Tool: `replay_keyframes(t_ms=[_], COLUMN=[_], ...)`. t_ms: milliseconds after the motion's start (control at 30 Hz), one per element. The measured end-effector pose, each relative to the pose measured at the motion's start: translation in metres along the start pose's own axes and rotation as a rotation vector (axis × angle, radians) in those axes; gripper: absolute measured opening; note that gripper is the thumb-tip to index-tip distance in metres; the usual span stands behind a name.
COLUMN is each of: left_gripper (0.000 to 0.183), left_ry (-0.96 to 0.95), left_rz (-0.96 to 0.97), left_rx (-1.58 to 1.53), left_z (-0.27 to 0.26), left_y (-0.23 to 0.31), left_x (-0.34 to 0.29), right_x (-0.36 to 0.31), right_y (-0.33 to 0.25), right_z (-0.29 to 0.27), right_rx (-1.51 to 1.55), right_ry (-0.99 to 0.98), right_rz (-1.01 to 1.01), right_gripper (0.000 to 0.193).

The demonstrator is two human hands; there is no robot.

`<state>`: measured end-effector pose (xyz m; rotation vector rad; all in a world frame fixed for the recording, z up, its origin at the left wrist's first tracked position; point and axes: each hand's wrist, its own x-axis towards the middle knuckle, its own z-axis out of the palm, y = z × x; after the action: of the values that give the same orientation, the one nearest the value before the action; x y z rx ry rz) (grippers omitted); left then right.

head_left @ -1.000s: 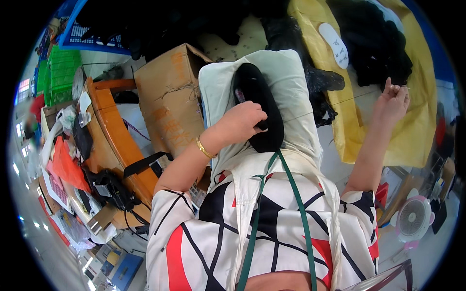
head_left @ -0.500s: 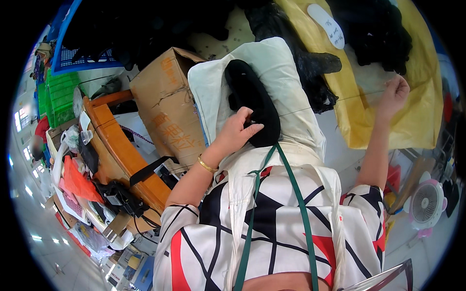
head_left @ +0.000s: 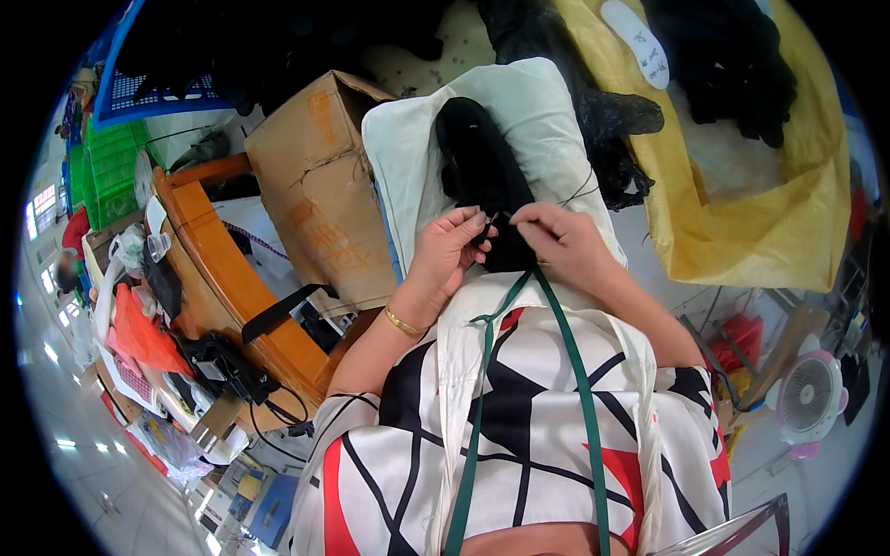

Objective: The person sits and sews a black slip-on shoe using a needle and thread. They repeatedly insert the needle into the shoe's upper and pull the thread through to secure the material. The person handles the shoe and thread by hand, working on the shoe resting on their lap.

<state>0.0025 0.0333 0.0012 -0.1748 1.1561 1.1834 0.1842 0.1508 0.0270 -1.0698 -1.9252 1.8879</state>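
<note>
A black cloth shoe (head_left: 477, 139) lies toe away from me on a white cushion (head_left: 552, 120) in my lap. My left hand (head_left: 447, 255) is closed at the shoe's near left edge, thumb and forefinger pinched together. A tiny pale thing shows at those fingertips, too small to name. Just across the shoe, my right hand (head_left: 567, 243) pinches close to the left fingertips; what it holds is hidden. A thin dark thread (head_left: 582, 193) curls over the cushion beyond my right hand. Green straps (head_left: 564, 343) hang down my front to the shoe's near end.
A cardboard box (head_left: 320, 204) stands left of the cushion, beside a wooden chair (head_left: 218, 246). At the right lie a yellow sack (head_left: 742, 250) with black pieces and a white insole (head_left: 636, 42). A blue basket (head_left: 116, 111) is far left, a fan (head_left: 808, 397) lower right.
My right hand has come in from the far right to the shoe, beside my left. The thread, stretched taut across the cushion before, now hangs slack in a loop.
</note>
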Motion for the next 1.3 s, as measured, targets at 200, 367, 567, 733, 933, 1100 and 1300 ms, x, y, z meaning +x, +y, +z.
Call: replay_keyframes(t_ms=[200, 367, 567, 733, 933, 1100, 1300], left_gripper=[0.020, 0.022, 0.022, 0.022, 0.020, 0.020, 0.020], left_ry=[-0.037, -0.027, -0.054, -0.027, -0.005, -0.054, -0.055], left_rz=[0.005, 0.009, 0.013, 0.035, 0.114, 0.145, 0.118], left_rx=[-0.066, -0.068, -0.063, -0.036, 0.035, 0.051, -0.025], left_z=[-0.002, 0.002, 0.000, 0.003, 0.005, 0.000, 0.000], left_y=[-0.004, -0.003, -0.004, -0.004, -0.008, -0.012, -0.008], left_x=[-0.001, -0.002, -0.001, -0.003, -0.007, -0.004, -0.006], right_x=[-0.001, -0.001, 0.000, 0.001, -0.003, -0.004, -0.002], right_y=[0.000, -0.001, 0.000, -0.001, 0.003, 0.000, 0.001], right_z=[0.014, 0.015, 0.016, 0.015, 0.018, 0.016, 0.017], right_rx=[-0.254, -0.280, -0.288, -0.288, -0.160, -0.058, 0.012], right_ry=[0.010, 0.012, 0.020, 0.012, -0.017, -0.123, -0.157], right_rz=[-0.147, -0.154, -0.163, -0.153, -0.073, 0.166, 0.231], right_gripper=[0.011, 0.011, 0.011, 0.010, 0.008, 0.009, 0.009])
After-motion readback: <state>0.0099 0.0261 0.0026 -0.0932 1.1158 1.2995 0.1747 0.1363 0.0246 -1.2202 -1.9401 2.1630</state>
